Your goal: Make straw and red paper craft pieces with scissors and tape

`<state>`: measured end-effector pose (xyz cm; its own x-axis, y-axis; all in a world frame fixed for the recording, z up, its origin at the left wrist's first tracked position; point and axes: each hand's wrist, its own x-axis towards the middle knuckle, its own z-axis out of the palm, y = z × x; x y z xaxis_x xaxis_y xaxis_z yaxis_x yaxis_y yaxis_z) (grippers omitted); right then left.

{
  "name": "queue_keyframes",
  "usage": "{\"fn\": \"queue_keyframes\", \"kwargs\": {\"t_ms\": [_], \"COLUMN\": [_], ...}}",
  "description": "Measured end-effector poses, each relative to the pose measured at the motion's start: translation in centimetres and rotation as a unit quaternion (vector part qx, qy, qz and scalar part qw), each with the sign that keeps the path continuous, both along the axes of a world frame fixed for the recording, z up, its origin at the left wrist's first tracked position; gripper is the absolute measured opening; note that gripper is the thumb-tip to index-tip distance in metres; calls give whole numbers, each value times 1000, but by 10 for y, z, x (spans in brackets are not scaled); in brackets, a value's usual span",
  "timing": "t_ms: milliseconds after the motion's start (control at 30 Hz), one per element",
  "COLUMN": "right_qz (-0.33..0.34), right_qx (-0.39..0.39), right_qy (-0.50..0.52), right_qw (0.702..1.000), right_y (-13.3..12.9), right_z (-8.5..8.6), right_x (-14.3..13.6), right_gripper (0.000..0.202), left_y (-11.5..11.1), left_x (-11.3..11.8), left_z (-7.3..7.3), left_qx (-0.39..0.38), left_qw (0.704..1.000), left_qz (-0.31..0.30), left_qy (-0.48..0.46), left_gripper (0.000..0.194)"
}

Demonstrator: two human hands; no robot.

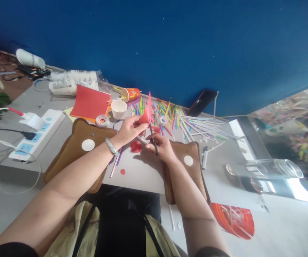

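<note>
My left hand (129, 131) pinches a piece of red paper (144, 116) above the middle of the table. In my right hand (162, 146) is a pair of dark-handled scissors (153, 140), its blades pointing up against the paper's right side. Whether the blades are parted is too small to tell. Below the hands, a red paper disc (136, 146) lies on the table, with a small red scrap (122, 172) nearer the front edge. Two brown mats (82, 150) lie under my forearms, one on each side. Purple and pink straws (114, 166) rest beside the left mat.
Many coloured straws (180, 119) spread across the back, with tape rolls (102, 121), a paper cup (119, 109) and red paper sheets (89, 101) to their left. A power strip (37, 135) sits far left. A clear bottle (266, 168) lies right; an orange bin (232, 220) stands below.
</note>
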<state>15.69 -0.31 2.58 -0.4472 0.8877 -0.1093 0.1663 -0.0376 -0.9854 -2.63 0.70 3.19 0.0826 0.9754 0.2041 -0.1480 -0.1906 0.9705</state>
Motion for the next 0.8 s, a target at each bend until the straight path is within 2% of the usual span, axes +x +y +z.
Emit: {"fn": "queue_keyframes", "kwargs": {"t_ms": [800], "right_qz": [51], "right_qx": [-24], "right_qy": [12], "right_qw": [998], "right_y": [-1], "right_z": [0], "right_x": [6], "right_gripper": [47], "left_y": [1], "left_x": [-7], "left_z": [6], "left_qx": [-4], "left_qw": [999], "left_qz": [-37], "left_qy": [14], "left_gripper": [12]}}
